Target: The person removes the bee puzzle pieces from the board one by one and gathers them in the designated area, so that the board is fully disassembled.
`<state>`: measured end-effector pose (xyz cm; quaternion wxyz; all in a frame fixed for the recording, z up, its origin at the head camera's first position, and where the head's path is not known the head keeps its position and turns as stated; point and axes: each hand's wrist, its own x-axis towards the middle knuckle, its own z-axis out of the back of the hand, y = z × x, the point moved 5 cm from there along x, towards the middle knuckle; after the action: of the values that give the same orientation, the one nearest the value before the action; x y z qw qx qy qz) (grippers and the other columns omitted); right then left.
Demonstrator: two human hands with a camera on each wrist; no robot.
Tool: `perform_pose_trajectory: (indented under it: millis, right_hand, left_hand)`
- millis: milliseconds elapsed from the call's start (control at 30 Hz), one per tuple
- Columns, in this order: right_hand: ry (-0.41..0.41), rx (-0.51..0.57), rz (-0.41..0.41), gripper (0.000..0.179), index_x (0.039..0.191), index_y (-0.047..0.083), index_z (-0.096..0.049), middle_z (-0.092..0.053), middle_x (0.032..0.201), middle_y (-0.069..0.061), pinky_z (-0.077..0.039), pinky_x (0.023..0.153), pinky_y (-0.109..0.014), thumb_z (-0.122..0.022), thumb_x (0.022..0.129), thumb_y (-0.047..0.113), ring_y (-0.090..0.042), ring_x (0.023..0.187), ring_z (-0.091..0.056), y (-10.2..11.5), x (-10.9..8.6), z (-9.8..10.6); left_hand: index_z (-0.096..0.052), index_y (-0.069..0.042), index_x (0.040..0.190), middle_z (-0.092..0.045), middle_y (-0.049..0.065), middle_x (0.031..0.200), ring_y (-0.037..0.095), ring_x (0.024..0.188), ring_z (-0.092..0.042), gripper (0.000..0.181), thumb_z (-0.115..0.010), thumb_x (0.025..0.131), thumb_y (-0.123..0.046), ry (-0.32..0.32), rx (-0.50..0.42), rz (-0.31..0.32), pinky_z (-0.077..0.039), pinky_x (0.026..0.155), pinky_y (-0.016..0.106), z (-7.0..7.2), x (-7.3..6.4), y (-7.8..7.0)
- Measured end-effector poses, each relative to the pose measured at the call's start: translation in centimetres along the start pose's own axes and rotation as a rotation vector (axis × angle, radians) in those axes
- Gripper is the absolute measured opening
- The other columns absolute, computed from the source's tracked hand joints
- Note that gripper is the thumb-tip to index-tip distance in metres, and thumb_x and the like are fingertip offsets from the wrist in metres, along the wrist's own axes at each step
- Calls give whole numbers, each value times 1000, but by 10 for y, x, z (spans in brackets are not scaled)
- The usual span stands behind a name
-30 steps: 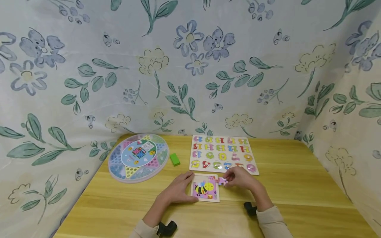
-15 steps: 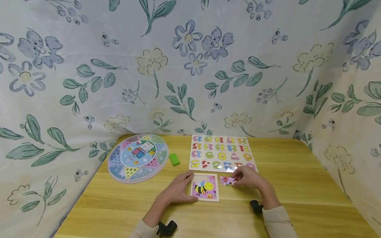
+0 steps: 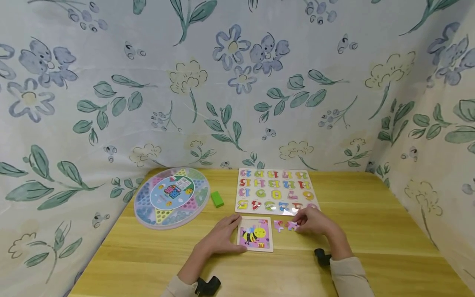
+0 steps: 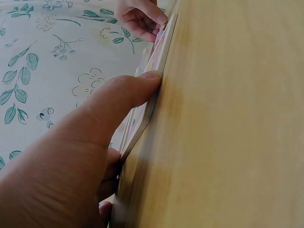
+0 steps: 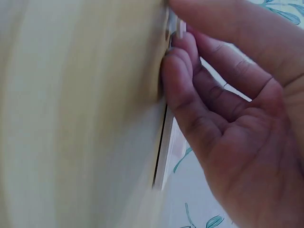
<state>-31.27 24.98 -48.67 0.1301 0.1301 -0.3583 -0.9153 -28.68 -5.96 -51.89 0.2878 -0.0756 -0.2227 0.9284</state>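
A small wooden jigsaw puzzle [image 3: 256, 251] with a bee picture lies flat on the table, bare wood showing along its upper left. My left hand [image 3: 221, 236] holds it by the left side, thumb at the near edge and fingers at the far corner; the left wrist view shows the thumb [image 4: 137, 88] on its rim. To the puzzle's right, my right hand [image 3: 315, 222] pinches a pink puzzle piece [image 3: 292, 225] low over the table. A second pink piece [image 3: 278, 225] lies between it and the frame. In the right wrist view the fingertips largely hide the piece.
Behind the puzzle lies a number board [image 3: 276, 187] with colourful numerals, close to my right hand. A green block [image 3: 217, 199] and a round game board [image 3: 172, 197] are at the left. Floral cloth [image 3: 237, 103] hangs behind the wooden table [image 3: 371, 239].
My right hand has moved right, away from the puzzle frame. The pink pieces, together before, now sit apart: one stays near the frame, the other is in my fingers. My left hand keeps still.
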Motion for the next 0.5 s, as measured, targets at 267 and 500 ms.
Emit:
perform_pose_trajectory:
  millis: [267,500]
  right_hand:
    - [-12,-9,-37,20,91,4,-71,-63,83,-4,-49,64,-22,-79,73,1,-15,76,-55,0,3,-4]
    - [-10,-17,-21,22,93,2,-71,-63,84,-4,-48,64,-22,-79,73,0,-15,77,-55,2,2,-5]
  left_hand:
    - [-26,-12,155,-23,5,163,28,149,-24,106,-66,76,-70,3,-5,11,-26,119,48,-2,0,1]
    - [-27,-10,155,-24,6,162,30,149,-25,105,-67,76,-68,-6,-3,-2,-27,118,49,-1,0,1]
